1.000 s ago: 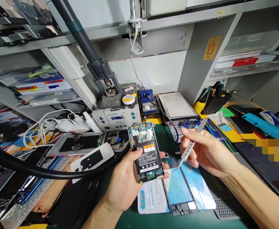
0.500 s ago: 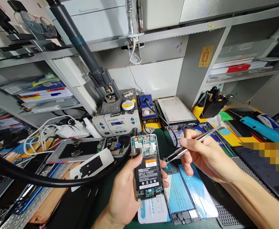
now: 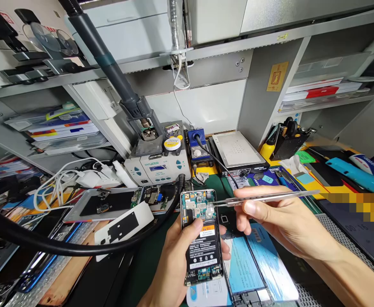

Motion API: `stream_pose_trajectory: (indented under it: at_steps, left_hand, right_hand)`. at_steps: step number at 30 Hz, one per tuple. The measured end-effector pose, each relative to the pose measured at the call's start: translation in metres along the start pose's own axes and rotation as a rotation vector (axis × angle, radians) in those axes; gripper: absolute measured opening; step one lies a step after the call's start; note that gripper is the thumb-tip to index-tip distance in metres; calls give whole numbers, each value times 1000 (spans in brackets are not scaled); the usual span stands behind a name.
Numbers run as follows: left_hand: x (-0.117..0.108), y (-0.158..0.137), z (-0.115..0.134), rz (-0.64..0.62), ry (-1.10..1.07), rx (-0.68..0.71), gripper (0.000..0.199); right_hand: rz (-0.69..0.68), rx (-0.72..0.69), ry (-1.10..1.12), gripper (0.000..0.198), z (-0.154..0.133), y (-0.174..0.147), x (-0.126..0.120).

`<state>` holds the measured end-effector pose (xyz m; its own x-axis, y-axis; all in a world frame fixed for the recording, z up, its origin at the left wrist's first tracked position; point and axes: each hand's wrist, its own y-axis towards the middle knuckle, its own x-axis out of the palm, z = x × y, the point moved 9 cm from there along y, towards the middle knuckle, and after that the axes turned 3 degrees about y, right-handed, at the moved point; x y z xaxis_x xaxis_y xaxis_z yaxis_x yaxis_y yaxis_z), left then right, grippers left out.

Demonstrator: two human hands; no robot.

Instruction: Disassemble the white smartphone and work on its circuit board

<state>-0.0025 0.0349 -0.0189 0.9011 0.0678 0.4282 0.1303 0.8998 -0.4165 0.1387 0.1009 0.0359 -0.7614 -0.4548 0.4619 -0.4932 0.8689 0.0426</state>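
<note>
An opened smartphone (image 3: 202, 243) rests in my left hand (image 3: 174, 256), its battery and circuit boards exposed. The thumb presses on the phone's face near the top of the battery, and the fingers wrap round its right edge. Metal tweezers (image 3: 270, 197) lie pinched in my right hand (image 3: 270, 219), held almost level. Their tips reach the upper right of the phone's board; whether they touch it or grip anything is too small to tell. Beneath the phone, a black phone mid-frame (image 3: 251, 264) lies on a blue and white card (image 3: 271, 260).
A thick black hose (image 3: 94, 251) arcs across the left side. Behind stand a rework station (image 3: 158, 168), a blue soldering unit (image 3: 197, 143) and a flat metal-topped box (image 3: 236, 149). A white back cover (image 3: 126, 228) and several phone parts lie left. A tool holder (image 3: 289, 140) stands right.
The tweezers have swung from a steep slant to nearly level, their tips moving from beside the phone to over its upper board. The phone has shifted slightly down and right in view.
</note>
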Motion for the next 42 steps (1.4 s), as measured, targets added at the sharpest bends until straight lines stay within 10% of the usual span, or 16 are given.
stream_pose_trajectory:
  at_steps: [18,42]
  left_hand:
    - [2,-5,-4,6,51,4,33]
    - [2,-10,-3,38,168,-10,32]
  right_hand:
    - [353,-373,-719,7,-38,-20,-3]
    - [221,-162,-409,11,-17,-7,-8]
